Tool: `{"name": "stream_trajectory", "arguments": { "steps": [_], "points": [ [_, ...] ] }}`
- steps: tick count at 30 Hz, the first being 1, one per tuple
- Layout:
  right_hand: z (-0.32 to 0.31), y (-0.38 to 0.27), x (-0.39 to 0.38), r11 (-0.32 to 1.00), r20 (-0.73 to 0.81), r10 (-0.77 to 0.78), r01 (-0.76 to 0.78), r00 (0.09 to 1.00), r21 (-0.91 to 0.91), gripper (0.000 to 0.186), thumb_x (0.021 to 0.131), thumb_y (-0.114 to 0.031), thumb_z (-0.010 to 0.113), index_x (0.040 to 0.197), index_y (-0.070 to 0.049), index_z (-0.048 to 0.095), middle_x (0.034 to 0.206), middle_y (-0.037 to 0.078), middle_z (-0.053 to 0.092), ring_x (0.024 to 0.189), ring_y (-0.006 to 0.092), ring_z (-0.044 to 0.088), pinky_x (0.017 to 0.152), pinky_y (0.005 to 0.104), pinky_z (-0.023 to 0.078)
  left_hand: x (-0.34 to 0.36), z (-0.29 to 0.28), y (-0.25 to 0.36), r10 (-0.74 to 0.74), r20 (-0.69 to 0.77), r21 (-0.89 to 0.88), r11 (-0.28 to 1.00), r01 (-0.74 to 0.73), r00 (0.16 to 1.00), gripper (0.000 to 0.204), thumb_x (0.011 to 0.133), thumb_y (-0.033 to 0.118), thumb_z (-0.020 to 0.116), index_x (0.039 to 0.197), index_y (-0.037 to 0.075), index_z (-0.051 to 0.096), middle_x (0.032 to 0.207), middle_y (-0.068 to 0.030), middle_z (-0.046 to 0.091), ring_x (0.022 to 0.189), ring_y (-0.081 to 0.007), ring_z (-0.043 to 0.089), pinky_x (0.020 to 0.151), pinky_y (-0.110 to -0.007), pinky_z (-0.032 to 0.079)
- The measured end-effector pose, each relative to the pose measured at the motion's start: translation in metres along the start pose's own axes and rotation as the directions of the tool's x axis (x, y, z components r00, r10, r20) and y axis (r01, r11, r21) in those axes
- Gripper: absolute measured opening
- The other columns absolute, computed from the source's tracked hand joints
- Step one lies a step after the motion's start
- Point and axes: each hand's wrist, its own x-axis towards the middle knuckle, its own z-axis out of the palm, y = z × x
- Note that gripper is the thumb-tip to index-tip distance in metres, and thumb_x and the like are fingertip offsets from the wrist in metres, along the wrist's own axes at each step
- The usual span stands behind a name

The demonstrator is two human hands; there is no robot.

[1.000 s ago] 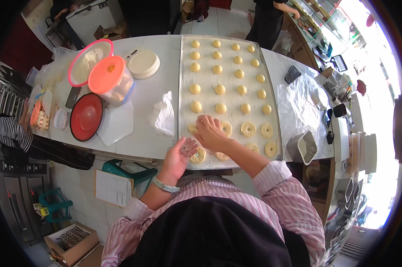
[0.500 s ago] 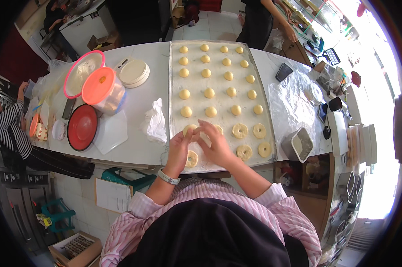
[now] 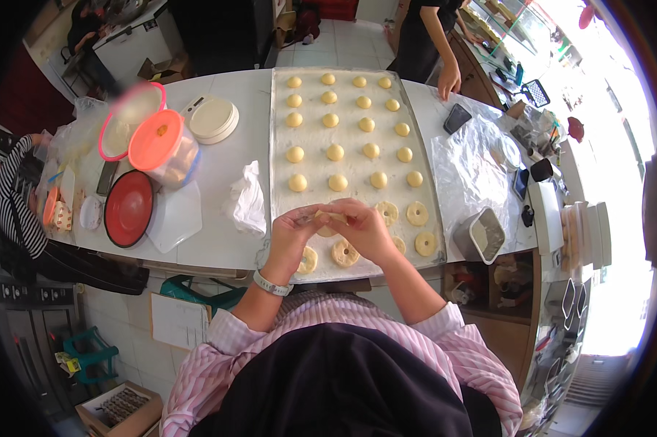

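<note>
While both hands meet above the near part of a large pale metal tray (image 3: 312, 138), the left hand (image 3: 292, 233) and the right hand (image 3: 365, 229) hold together a small piece of pale yellow dough (image 3: 327, 230). The fingers of each hand are bent in a narrow pinch around it, and the thumbs touch it from the near side; its exact shape I cannot tell, because the fingers cover much of it. On the tray, smooth round dough balls (image 3: 335, 152) stand in five rows of four, beyond the hands. Nearer to the person lie flat dough rings (image 3: 425, 244), some partly hidden by the hands. A crumpled white cloth (image 3: 248, 200) lies just beside the tray's left edge, and a rectangular grey metal tin (image 3: 480, 234) is near its right edge.
</note>
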Motion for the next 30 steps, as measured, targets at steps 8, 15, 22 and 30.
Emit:
{"name": "stream_trajectory", "arguments": {
  "steps": [8,15,22,30],
  "points": [
    [-0.003,-0.009,-0.003,0.993,0.023,0.099,-0.1,0.995,0.062,0.027,0.082,-0.007,0.067,0.106,0.005,0.062,0.091,0.007,0.066,0.085,0.0102,0.061,0.073,0.0217,0.049,0.005,-0.012,-0.002,-0.106,0.019,0.021,0.994,0.106,0.994,0.03,0.08,0.011,0.071,0.104,-0.006,0.062,0.09,-0.0118,0.067,0.081,-0.0156,0.065,0.074,-0.024,0.052],
    [-0.002,-0.006,-0.005,0.989,0.041,0.08,-0.084,0.996,0.124,0.026,0.082,-0.008,0.067,0.104,0.005,0.063,0.09,0.007,0.066,0.082,0.0102,0.061,0.074,0.0227,0.049,0.002,-0.008,0.006,-0.193,0.06,-0.027,0.981,0.194,0.979,0.029,0.081,0.013,0.069,0.103,-0.006,0.063,0.092,-0.0116,0.066,0.082,-0.0157,0.064,0.077,-0.026,0.052],
    [-0.007,-0.012,-0.002,0.986,0.02,0.139,-0.14,0.99,0.088,0.026,0.082,-0.009,0.066,0.106,0.002,0.064,0.091,0.005,0.066,0.083,0.009,0.06,0.073,0.0223,0.048,0.006,-0.013,0.002,-0.21,0.051,-0.035,0.977,0.212,0.976,0.027,0.082,0.013,0.069,0.1,-0.006,0.064,0.089,-0.0103,0.066,0.081,-0.015,0.064,0.076,-0.025,0.052],
    [-0.006,-0.005,-0.004,0.991,0.071,0.091,-0.097,0.993,0.097,0.028,0.083,-0.008,0.065,0.109,0.001,0.063,0.089,0.005,0.065,0.084,0.0092,0.06,0.075,0.0235,0.048,0.005,-0.006,0.007,-0.235,0.081,0.0,0.972,0.236,0.969,0.027,0.082,0.014,0.069,0.099,-0.006,0.064,0.086,-0.0094,0.067,0.079,-0.0137,0.064,0.073,-0.025,0.052]
  ]
}}
